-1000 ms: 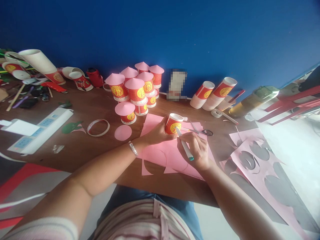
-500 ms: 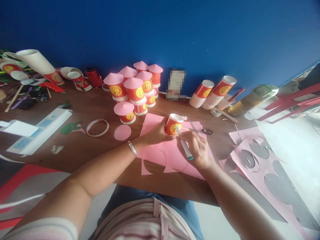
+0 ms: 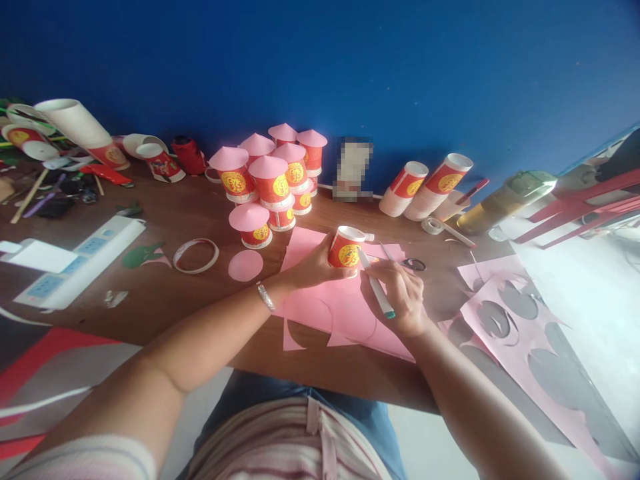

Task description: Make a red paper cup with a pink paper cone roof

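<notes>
The red paper cup [image 3: 346, 248] stood on the pink sheet [image 3: 330, 313], near its far edge. My left hand [image 3: 313, 263] was wrapped round the cup's near side, fingers curled and pressing it down. My right hand [image 3: 400, 293] pinched a marker pen [image 3: 377, 291] between thumb and fingers, with the tip just beside the cup's foot on the right and the green cap end pointing back at me. Curved lines and cut-out arcs already marked the sheet closer to me.

The scissors [image 3: 413, 264] lay just beyond my right hand. Further out sat a loose pink disc [image 3: 245, 265], a ring of tape [image 3: 196, 255] and the cluster of cups with pink cone tops [image 3: 270, 180] against the blue wall.

As I judged it, the weak point was my grip: the cup was light and the paper smooth, so a sideways push from the pen could skid it and spoil the line. The sheet itself lay loose on the worktop [image 3: 165, 293] and might creep too.
</notes>
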`<state>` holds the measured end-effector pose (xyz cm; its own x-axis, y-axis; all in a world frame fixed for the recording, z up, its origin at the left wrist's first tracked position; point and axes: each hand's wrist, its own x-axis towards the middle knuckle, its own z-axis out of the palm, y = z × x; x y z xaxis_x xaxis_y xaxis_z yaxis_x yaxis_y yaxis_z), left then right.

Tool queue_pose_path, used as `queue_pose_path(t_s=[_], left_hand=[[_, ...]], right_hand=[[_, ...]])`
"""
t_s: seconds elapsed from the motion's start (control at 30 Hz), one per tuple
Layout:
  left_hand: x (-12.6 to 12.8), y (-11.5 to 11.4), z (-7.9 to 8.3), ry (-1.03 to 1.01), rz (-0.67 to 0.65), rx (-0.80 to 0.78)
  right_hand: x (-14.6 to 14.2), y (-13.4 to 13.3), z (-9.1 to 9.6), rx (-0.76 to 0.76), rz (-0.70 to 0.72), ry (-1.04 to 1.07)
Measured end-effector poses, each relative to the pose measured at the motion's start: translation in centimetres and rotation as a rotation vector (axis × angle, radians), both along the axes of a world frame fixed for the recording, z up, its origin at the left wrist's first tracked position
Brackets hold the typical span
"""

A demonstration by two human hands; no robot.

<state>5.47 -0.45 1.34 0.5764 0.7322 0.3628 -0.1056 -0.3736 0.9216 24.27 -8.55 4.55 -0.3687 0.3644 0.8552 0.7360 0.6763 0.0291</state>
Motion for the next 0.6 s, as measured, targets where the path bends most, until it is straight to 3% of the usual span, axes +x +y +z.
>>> queue_pose_path(t_s=[0.17,0.6], left_hand=[[-0.13,-0.24,0.38,-0.033,-0.017,-0.112],[-0.16,-0.25,0.37,-0.030,-0.040,-0.123]], right_hand=[[0.10,0.03,0.30,-0.010,0.022,0.006],[0.20,0.08,-0.09,-0.033,0.017,-0.006]])
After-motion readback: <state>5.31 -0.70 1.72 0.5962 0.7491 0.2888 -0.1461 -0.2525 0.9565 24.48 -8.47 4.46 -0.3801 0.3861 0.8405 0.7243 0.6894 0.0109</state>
